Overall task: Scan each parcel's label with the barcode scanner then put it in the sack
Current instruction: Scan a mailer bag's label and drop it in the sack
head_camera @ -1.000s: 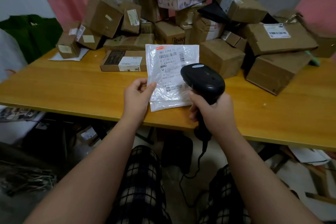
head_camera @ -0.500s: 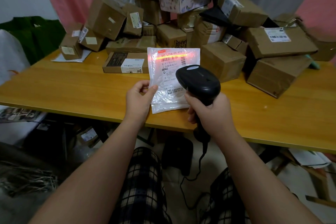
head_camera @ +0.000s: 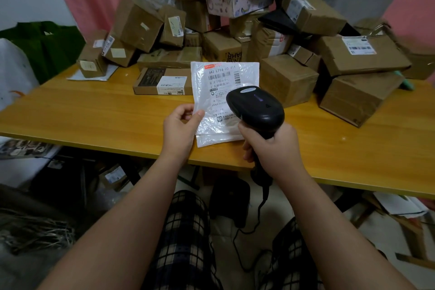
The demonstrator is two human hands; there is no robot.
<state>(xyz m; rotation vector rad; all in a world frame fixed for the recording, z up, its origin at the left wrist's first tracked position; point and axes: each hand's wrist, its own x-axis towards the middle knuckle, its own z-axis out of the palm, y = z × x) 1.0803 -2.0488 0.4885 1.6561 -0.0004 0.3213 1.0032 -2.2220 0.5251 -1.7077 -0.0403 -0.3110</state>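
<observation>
My left hand (head_camera: 180, 125) pinches the left edge of a flat white plastic mailer parcel (head_camera: 219, 92), held upright above the table's near edge with its printed barcode label facing me. My right hand (head_camera: 270, 146) grips the handle of a black barcode scanner (head_camera: 255, 106), whose head points at the label and covers the mailer's lower right part. A small light glows on top of the scanner, and no red beam shows on the label. The scanner's cable hangs down under the table. No sack can be told for certain in view.
A wooden table (head_camera: 94, 120) carries a tall pile of cardboard boxes (head_camera: 287, 82) at the back and right. A flat box with a white label (head_camera: 164, 81) lies behind the mailer. Green fabric (head_camera: 44, 45) sits at far left. Clutter lies under the table.
The red scan beam that lit the top of the label half a second ago has gone out. Mailer and scanner stay in nearly the same place.
</observation>
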